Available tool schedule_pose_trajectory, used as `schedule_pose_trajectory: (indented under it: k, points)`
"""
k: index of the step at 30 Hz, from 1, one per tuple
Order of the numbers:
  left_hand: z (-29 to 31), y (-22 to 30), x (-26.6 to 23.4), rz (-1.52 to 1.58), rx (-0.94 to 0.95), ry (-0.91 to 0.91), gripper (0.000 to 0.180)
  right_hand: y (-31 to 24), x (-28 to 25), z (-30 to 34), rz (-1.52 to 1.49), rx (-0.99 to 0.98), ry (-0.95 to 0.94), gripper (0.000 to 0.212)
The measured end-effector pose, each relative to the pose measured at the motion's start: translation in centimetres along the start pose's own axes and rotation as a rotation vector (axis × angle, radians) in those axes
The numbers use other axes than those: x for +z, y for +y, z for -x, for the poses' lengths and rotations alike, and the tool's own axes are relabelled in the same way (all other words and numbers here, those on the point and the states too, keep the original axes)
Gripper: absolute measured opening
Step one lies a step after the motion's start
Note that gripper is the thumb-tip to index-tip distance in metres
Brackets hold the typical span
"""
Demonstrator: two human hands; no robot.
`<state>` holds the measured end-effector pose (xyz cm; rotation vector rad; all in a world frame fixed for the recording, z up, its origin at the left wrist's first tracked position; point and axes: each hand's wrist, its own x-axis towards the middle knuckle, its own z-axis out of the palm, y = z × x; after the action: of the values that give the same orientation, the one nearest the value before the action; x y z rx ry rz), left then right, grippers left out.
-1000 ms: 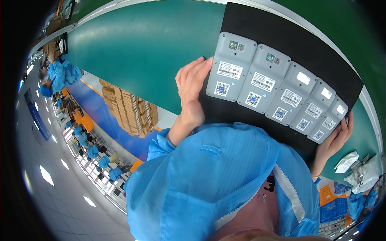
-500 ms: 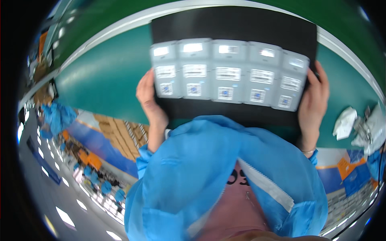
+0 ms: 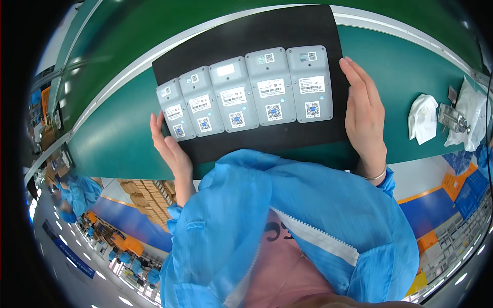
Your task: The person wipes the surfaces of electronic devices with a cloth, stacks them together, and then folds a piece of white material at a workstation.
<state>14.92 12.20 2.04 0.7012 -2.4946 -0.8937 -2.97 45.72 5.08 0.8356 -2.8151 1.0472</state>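
Several grey plastic device casings [image 3: 233, 105] lie side by side in a slightly fanned row, each bearing white labels and a square printed code. Under them is a black mat [image 3: 246, 33]. My left hand [image 3: 172, 153] is at the row's left end, fingers extended, the fingertips close against the leftmost casing [image 3: 167, 104]; whether they touch it I cannot tell. Beside the mat's right edge rests my right hand [image 3: 365, 110], its fingers stretched upward and a gap between it and the rightmost casing [image 3: 310, 72]. Neither hand grips anything.
The mat lies on a green worktop [image 3: 385, 61] with a pale rail [image 3: 382, 24] along its far side. To the right are a crumpled white cloth [image 3: 423, 119], a clear glass container with a metal fitting [image 3: 453, 119] and a white bag [image 3: 472, 110]. People in blue work at far left.
The mat and casings now appear farther left and turned counterclockwise in view. My right hand's fingers have straightened and stand apart from the rightmost casing. My left hand sits lower.
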Motion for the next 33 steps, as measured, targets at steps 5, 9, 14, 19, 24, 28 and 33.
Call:
schedule_pose_trajectory:
  k: [5,9,14,19,24,28,33]
  points:
    - [-0.3,0.2,-0.2,-0.291,0.285,-0.185,0.077,-2.0,0.7,0.2,-0.132,-0.254,-0.123,0.062]
    - [-0.5,1.2,0.0,-0.307,0.291,-0.202,0.081,-1.0,1.9,0.6,0.094,-0.294,-0.179,0.075]
    - [-1.2,0.9,0.3,-0.284,0.352,-0.262,0.070,-0.2,2.0,0.0,0.059,-0.279,-0.175,0.074]
    - [-2.0,0.3,0.3,0.113,0.208,-0.294,0.070,0.1,2.2,-0.5,-0.363,-0.162,-0.147,0.065]
    - [-1.0,3.3,3.3,-0.106,0.448,-0.164,0.074,-3.1,5.4,-1.0,-0.112,-0.345,-0.105,0.062]
    - [-0.9,3.5,6.9,0.007,0.470,-0.172,0.079,-2.9,6.1,-1.0,0.004,-0.313,-0.185,0.078]
    - [-1.3,4.9,7.1,0.185,0.492,-0.265,0.095,-1.3,5.3,-0.8,-0.167,-0.191,-0.128,0.082]
